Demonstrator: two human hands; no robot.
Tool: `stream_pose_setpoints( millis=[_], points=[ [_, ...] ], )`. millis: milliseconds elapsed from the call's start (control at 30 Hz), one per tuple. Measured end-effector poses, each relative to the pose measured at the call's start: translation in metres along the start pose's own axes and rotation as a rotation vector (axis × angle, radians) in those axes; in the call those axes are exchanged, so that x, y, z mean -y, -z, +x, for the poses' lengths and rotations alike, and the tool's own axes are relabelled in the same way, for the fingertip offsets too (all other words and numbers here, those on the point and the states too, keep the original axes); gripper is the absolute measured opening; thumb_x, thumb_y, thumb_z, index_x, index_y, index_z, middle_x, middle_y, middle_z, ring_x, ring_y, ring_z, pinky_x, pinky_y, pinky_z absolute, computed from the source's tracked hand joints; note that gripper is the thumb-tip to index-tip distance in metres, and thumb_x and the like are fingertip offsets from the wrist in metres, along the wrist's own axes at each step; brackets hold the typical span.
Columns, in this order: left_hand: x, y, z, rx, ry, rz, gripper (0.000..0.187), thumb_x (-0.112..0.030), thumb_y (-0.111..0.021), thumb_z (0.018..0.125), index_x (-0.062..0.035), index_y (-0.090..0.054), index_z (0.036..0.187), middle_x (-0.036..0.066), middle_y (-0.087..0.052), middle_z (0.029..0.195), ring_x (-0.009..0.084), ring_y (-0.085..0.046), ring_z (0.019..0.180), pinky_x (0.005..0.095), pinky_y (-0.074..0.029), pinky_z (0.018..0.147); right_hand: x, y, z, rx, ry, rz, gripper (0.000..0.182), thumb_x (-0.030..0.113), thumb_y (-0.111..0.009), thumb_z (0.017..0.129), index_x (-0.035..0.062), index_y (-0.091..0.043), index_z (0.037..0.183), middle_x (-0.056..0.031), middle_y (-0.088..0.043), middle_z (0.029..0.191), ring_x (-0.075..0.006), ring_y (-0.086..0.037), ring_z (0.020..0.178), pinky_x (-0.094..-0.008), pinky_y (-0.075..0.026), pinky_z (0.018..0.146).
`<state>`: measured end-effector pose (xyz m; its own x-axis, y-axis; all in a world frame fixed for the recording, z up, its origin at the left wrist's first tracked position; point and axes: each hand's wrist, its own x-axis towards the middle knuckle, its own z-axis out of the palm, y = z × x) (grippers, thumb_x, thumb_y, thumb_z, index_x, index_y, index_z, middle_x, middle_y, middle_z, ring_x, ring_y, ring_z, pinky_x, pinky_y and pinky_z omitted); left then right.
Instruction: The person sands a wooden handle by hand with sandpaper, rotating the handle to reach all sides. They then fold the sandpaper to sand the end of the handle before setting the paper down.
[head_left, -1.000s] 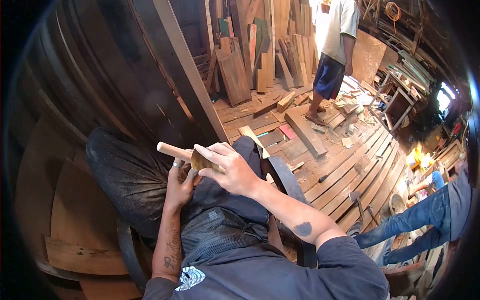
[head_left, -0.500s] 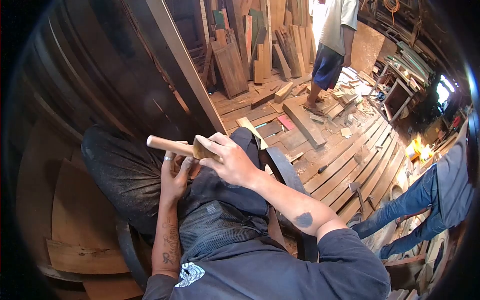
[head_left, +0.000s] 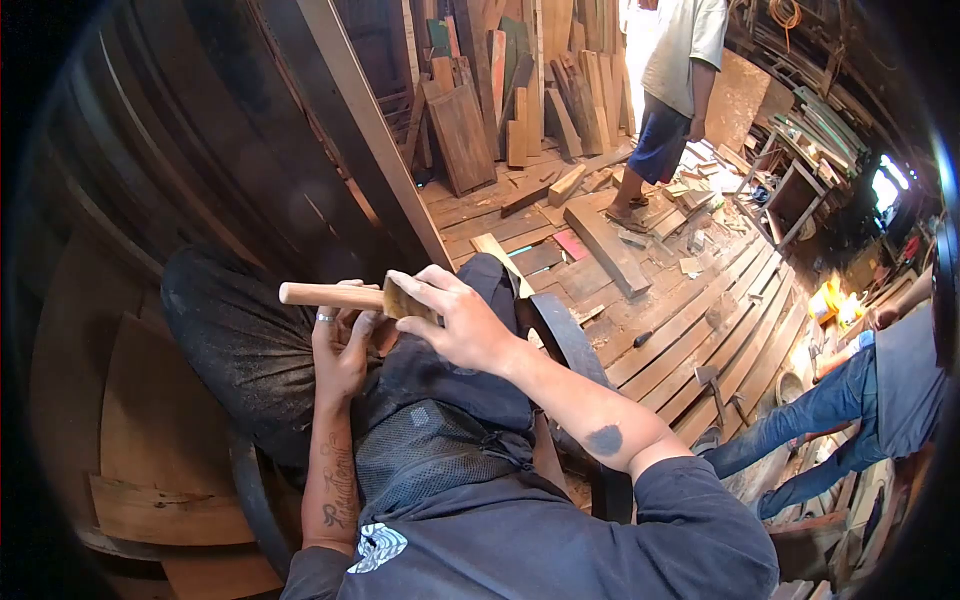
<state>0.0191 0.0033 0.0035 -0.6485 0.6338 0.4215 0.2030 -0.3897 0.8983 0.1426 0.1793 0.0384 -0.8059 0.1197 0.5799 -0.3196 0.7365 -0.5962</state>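
A pale round wooden rod lies across the space above my lap, its free end pointing left. My right hand is closed round a folded brownish piece, which looks like sandpaper, at the rod's right end. Below the rod is my left hand, its fingers curled up behind the rod and partly hidden by it; it supports the rod near its right part. A ring shows on one left finger.
Boards lean on the back wall. A person stands among offcuts at the back; another in jeans is at the right. A thick plank and a hammer lie on the slatted floor.
The rod's free end has shifted slightly left and down, and the rod is more level. My left hand has moved slightly left. The person at the right has an arm lower in view.
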Motion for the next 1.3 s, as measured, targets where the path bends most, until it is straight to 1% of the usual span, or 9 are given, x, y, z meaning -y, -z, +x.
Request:
stream_pose_setpoints(
  millis=[467, 600, 833, 867, 1067, 1100, 1167, 1200, 1300],
  points=[
    [0.009, -0.003, -0.004, 0.075, 0.070, 0.048, 0.044, 0.002, -0.066, 0.105, 0.0013, -0.051, 0.146, 0.012, -0.070, 0.129, 0.0168, -0.070, 0.112, 0.0319, -0.057, 0.097, 0.022, 0.001, 0.002, -0.121, 0.131, 0.077, 0.063, 0.023, -0.082, 0.094, 0.0046, -0.063, 0.150, -0.0146, -0.064, 0.117, -0.0350, -0.065, 0.111, -0.0443, -0.054, 0.099],
    [-0.007, -0.002, 0.002, -0.078, 0.005, -0.007, 0.039, 0.002, -0.063, 0.105, 0.0000, -0.053, 0.142, 0.010, -0.069, 0.123, 0.0147, -0.068, 0.110, 0.0317, -0.056, 0.094, 0.003, 0.000, -0.002, -0.034, 0.036, -0.017, 0.064, 0.022, -0.083, 0.095, 0.0026, -0.061, 0.152, -0.0157, -0.067, 0.119, -0.0335, -0.067, 0.112, -0.0421, -0.054, 0.099],
    [-0.006, -0.002, 0.000, 0.019, 0.024, 0.042, 0.044, 0.000, -0.066, 0.104, 0.0010, -0.051, 0.146, 0.011, -0.068, 0.126, 0.0159, -0.067, 0.114, 0.0342, -0.057, 0.096, 0.013, 0.001, 0.002, -0.106, 0.140, 0.059, 0.064, 0.023, -0.084, 0.095, 0.0032, -0.062, 0.151, -0.0150, -0.067, 0.116, -0.0317, -0.067, 0.109, -0.0399, -0.055, 0.095],
    [-0.008, -0.001, 0.000, -0.051, -0.005, 0.015, 0.042, 0.001, -0.065, 0.103, 0.0016, -0.052, 0.143, 0.010, -0.067, 0.123, 0.0156, -0.067, 0.112, 0.0338, -0.057, 0.096, 0.009, 0.000, -0.002, -0.048, 0.065, 0.041, 0.064, 0.024, -0.084, 0.093, 0.0003, -0.062, 0.148, -0.0167, -0.066, 0.115, -0.0363, -0.066, 0.111, -0.0431, -0.055, 0.097],
    [0.002, -0.007, -0.002, 0.134, 0.082, 0.021, 0.037, -0.001, -0.067, 0.102, -0.0010, -0.056, 0.137, 0.007, -0.067, 0.115, 0.0126, -0.067, 0.104, 0.0310, -0.056, 0.092, 0.023, 0.010, 0.008, -0.044, -0.050, 0.318, 0.061, 0.025, -0.082, 0.096, -0.0020, -0.063, 0.148, -0.0170, -0.066, 0.113, -0.0326, -0.068, 0.106, -0.0402, -0.055, 0.096],
    [-0.004, -0.005, -0.003, 0.080, 0.088, -0.003, 0.038, -0.002, -0.067, 0.101, -0.0010, -0.056, 0.137, 0.007, -0.067, 0.114, 0.0123, -0.067, 0.104, 0.0308, -0.056, 0.091, 0.014, 0.007, 0.007, -0.065, 0.029, 0.194, 0.062, 0.026, -0.082, 0.097, -0.0023, -0.063, 0.147, -0.0160, -0.066, 0.113, -0.0322, -0.067, 0.106, -0.0403, -0.054, 0.096],
    [-0.015, -0.002, -0.002, -0.014, 0.095, -0.046, 0.040, -0.003, -0.069, 0.100, -0.0012, -0.056, 0.137, 0.006, -0.067, 0.114, 0.0119, -0.066, 0.103, 0.0304, -0.056, 0.091, 0.005, 0.004, -0.001, 0.049, 0.013, 0.049, 0.063, 0.017, -0.084, 0.095, -0.0026, -0.061, 0.150, -0.0120, -0.066, 0.115, -0.0218, -0.069, 0.104, -0.0324, -0.057, 0.092],
    [-0.009, -0.001, 0.002, -0.079, 0.009, -0.012, 0.040, -0.004, -0.069, 0.100, -0.0011, -0.057, 0.138, 0.005, -0.067, 0.114, 0.0114, -0.066, 0.103, 0.0295, -0.055, 0.090, 0.004, 0.000, -0.003, 0.075, -0.027, 0.116, 0.063, 0.027, -0.083, 0.096, -0.0046, -0.062, 0.147, -0.0159, -0.066, 0.113, -0.0305, -0.067, 0.106, -0.0395, -0.054, 0.097],
    [0.001, 0.002, -0.001, 0.082, 0.122, 0.008, 0.038, -0.004, -0.068, 0.100, -0.0007, -0.057, 0.137, 0.006, -0.068, 0.116, 0.0115, -0.066, 0.104, 0.0300, -0.055, 0.090, 0.010, 0.003, 0.003, 0.002, -0.072, 0.274, 0.062, 0.025, -0.083, 0.096, -0.0053, -0.062, 0.146, -0.0155, -0.067, 0.114, -0.0284, -0.067, 0.107, -0.0387, -0.054, 0.097]
  ],
)
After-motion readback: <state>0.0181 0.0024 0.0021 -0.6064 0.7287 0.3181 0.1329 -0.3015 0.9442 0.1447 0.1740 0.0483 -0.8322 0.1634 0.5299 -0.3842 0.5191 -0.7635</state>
